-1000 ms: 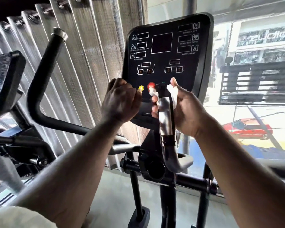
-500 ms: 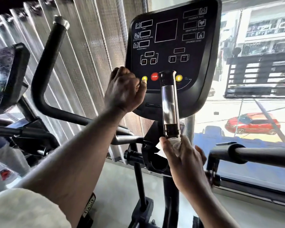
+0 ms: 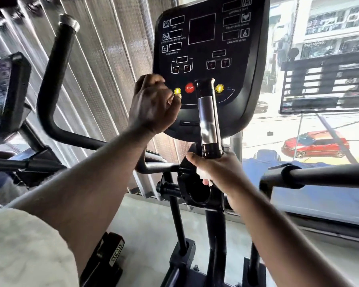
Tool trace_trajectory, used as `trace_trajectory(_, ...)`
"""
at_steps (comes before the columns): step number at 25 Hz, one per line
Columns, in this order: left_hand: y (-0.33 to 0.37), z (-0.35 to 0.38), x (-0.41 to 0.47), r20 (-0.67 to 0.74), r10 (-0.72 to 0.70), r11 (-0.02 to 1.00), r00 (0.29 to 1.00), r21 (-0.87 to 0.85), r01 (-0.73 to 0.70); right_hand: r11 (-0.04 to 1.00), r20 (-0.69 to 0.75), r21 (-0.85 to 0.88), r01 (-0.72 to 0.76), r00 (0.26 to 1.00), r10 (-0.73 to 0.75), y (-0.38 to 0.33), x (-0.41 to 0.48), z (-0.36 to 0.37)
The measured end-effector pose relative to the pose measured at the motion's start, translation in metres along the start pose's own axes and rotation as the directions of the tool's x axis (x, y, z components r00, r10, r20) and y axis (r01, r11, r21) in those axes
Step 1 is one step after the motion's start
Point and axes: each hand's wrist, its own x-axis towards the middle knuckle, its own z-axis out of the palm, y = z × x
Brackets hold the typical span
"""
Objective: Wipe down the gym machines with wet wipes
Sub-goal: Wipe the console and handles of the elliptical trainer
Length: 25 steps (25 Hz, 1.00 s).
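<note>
White wipe [image 3: 203,175] sits bunched in the right grip [image 3: 218,170], which grasps it round the base of the handle [image 3: 208,119]. A second ago it was at the handle's top, by the console [image 3: 201,30], so that shaft looks wiped along its length. Left grip [image 3: 155,104] is clenched before the console; on what, I cannot tell.

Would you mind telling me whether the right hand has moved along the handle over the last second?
Yes. The right hand slid down the handle, from beside the STOP button to below the console's lower edge.
</note>
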Motion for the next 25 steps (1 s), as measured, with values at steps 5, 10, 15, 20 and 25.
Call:
trace_trajectory(5, 0.068, -0.027, -0.046, -0.081, -0.264, 0.926, 0.961, -0.299, 0.230, 0.818, -0.363, -0.480, 0.317, 0.777, -0.514, 0.079, -0.005, 0.014)
trace_trajectory(10, 0.115, -0.059, -0.074, 0.014, -0.253, 0.877, 0.967, -0.419, 0.235, 0.915, -0.448, -0.358, 0.186, 0.826, -0.342, 0.069, -0.009, 0.028)
trace_trajectory(15, 0.121, -0.067, -0.064, 0.096, -0.118, 0.900, 0.988, -0.409, 0.147, 0.840, -0.557, -0.441, 0.315, 0.638, -0.532, 0.059, -0.019, 0.046)
trace_trajectory(20, 0.108, -0.045, -0.060, 0.263, 0.148, 0.954, 0.953, -0.293, -0.068, 0.773, -0.199, -0.515, 0.369, 0.826, -0.527, 0.149, 0.029, -0.013)
trace_trajectory(25, 0.120, -0.032, -0.044, 0.215, 0.219, 0.932, 0.952, -0.334, -0.139, 0.837, -0.266, -0.292, 0.463, 0.801, -0.536, 0.132, 0.001, 0.009)
